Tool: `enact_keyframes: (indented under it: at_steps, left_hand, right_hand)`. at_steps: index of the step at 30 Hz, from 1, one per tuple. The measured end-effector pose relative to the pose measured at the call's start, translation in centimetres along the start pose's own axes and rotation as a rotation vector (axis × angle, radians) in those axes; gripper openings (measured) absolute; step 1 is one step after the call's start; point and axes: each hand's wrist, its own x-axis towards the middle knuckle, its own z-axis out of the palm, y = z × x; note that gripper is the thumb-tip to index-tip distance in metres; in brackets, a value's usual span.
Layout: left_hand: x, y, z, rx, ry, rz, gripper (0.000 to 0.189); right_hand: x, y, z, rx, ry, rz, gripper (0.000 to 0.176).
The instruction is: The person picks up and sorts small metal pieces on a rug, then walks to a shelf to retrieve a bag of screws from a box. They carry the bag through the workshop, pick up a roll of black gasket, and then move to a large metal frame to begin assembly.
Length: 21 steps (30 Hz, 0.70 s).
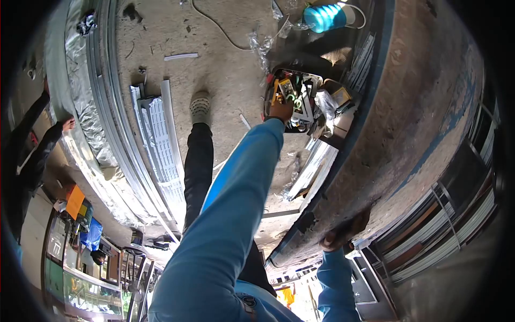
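My left hand [281, 110] reaches down into an open tool case [268, 92] on the floor. Its fingers are among the tools and mostly hidden, so any hold on a tool cannot be made out. Orange, yellow and green-handled tools [290, 97] lie jumbled around it. My right hand [343, 232] rests on the worn surface of a large bench [413, 107], its fingers stretched out and in shadow. I see nothing in it. Beside the case stands a box [341, 96] with a clear plastic bag [325, 102] on it.
Long metal profiles [107, 102] and slotted strips [155, 129] lie at left. A blue container [324, 19], a cable [217, 26] and plastic scraps are on the floor. My shoe [200, 107] stands mid-floor. Another person's hand [68, 124] shows at far left.
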Motion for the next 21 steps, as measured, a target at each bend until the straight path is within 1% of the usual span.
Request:
enact_keyframes:
  at_steps: [1,3,5,6,7,8,9,10,11,12,13,14,15,16,17,18,20,21]
  left_hand:
    - [-1.9,2.0,-0.9,-0.100,0.079,-0.141,0.048]
    - [-3.2,1.7,-2.1,-0.003,0.127,-0.126,0.055]
    - [-6.2,0.9,-8.7,0.119,-0.181,0.174,0.058]
    - [-4.7,-4.3,-9.0,0.212,-0.293,0.130,0.061]
    - [-4.3,-11.0,-9.0,0.376,-0.082,0.319,0.060]
    - [-7.7,-9.6,-14.1,0.428,-0.209,0.178,0.059]
    - [-9.5,-12.6,-17.0,0.433,-0.163,0.113,0.058]
    - [-9.9,-16.1,-19.3,0.580,-0.218,-0.025,0.060]
    - [-10.8,-21.4,-20.5,0.690,-0.095,0.062,0.052]
    - [-12.0,-26.2,-21.7,0.802,0.039,0.134,0.045]
    - [-15.4,-27.4,-25.0,0.951,0.017,0.187,0.027]
    - [-18.5,-25.1,-28.4,0.989,-0.255,0.035,0.040]
    - [-19.9,-28.2,-28.7,0.530,0.177,-0.327,0.046]
    - [-24.3,-26.4,-32.0,0.704,0.051,-0.147,0.050]
    - [-25.9,-27.4,-33.4,0.720,0.001,-0.144,0.059]
    - [-28.0,-28.3,-34.1,0.770,0.022,-0.065,0.058]
    - [-34.4,-27.2,-35.4,0.628,0.138,-0.064,0.055]
    - [-37.3,-27.2,-35.5,0.569,0.154,-0.063,0.056]
  right_hand:
    - [0.0,0.1,0.1,-0.006,0.000,0.004,0.084]
    - [-0.3,0.3,-0.2,-0.019,-0.013,-0.013,0.084]
    - [-0.1,0.1,-0.4,-0.023,-0.028,-0.019,0.083]
    - [0.2,-0.5,-0.7,-0.020,-0.046,-0.015,0.083]
    - [0.7,-0.9,-0.8,-0.013,-0.056,-0.017,0.083]
    - [0.9,-1.3,-1.2,-0.057,-0.096,-0.004,0.081]
    - [0.7,-1.6,-2.1,-0.097,-0.135,0.010,0.078]
    - [0.4,-2.0,-2.7,-0.119,-0.166,0.019,0.076]
    - [-0.2,-1.7,-3.3,-0.105,-0.187,0.040,0.069]
    - [0.1,-2.0,-3.1,-0.079,-0.150,0.028,0.066]
    - [0.3,-2.4,-3.0,-0.052,-0.113,0.015,0.064]
    - [-0.2,-2.6,-3.3,-0.117,-0.124,0.029,0.059]
    - [0.6,-3.3,-3.6,-0.036,-0.064,-0.025,0.057]
    - [1.1,-4.4,-4.3,-0.032,-0.028,-0.053,0.055]
    - [1.3,-5.5,-5.0,-0.044,0.001,-0.061,0.056]
    - [-0.1,-4.9,-4.6,-0.117,0.059,-0.021,0.054]
    - [-1.5,-5.5,-4.9,-0.193,0.071,0.061,0.049]
    - [-1.9,-4.7,-5.1,-0.175,0.081,0.080,0.044]
